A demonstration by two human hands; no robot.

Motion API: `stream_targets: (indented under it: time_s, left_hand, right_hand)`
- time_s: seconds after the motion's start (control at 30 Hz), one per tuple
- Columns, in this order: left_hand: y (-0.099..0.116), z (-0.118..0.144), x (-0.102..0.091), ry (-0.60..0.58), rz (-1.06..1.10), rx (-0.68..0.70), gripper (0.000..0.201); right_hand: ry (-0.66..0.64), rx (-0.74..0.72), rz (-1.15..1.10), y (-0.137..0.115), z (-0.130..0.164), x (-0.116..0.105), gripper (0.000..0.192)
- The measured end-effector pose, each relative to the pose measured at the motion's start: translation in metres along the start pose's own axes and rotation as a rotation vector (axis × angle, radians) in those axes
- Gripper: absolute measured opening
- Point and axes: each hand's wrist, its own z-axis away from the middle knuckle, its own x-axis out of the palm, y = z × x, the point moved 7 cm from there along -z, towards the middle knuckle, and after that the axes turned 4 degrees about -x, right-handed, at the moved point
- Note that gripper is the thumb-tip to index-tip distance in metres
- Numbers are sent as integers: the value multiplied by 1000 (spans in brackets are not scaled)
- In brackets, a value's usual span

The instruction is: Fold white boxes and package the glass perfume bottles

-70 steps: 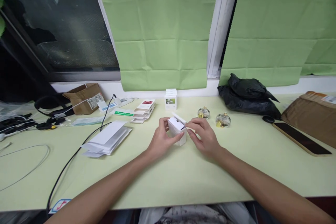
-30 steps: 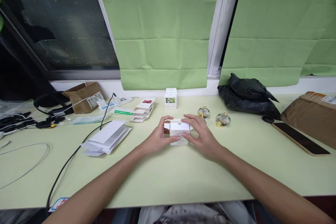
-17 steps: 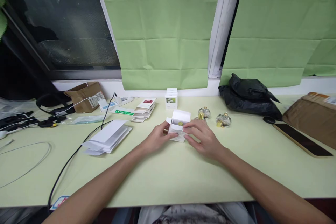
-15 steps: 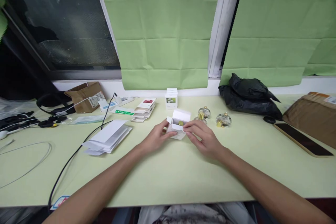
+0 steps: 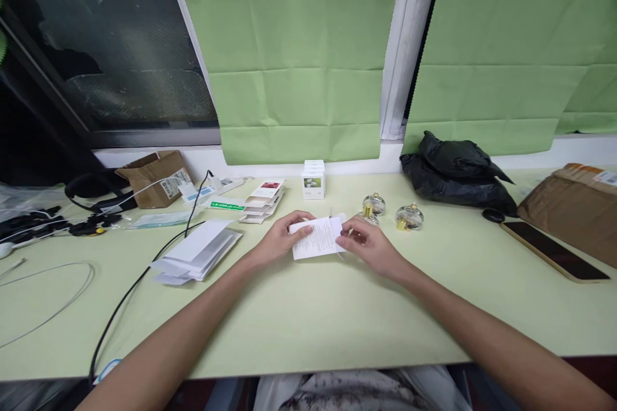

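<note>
While both hands close on it from either end, the small white carton (image 5: 318, 237) lies on its side on the worktop (image 5: 308, 321), long axis left to right. Left hand (image 5: 282, 241) pinches its left end, right hand (image 5: 369, 244) its right, equally near. Two glass bottles (image 5: 393, 210) stand just beyond the right hand.
</note>
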Motion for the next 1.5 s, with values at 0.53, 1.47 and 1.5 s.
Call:
stream_targets:
  time_s: [0.53, 1.47, 1.5]
  left_hand:
    - [-21, 3, -21, -116, -198, -253, 59]
    - [-10, 7, -113, 231, -686, -300, 62]
    - [-6, 8, -120, 303, -693, -292, 60]
  right_hand:
    - [65, 410, -192, 59, 13, 12, 31]
    - [122, 575, 26, 61, 24, -4, 23]
    - [108, 573, 36, 59, 24, -4, 25]
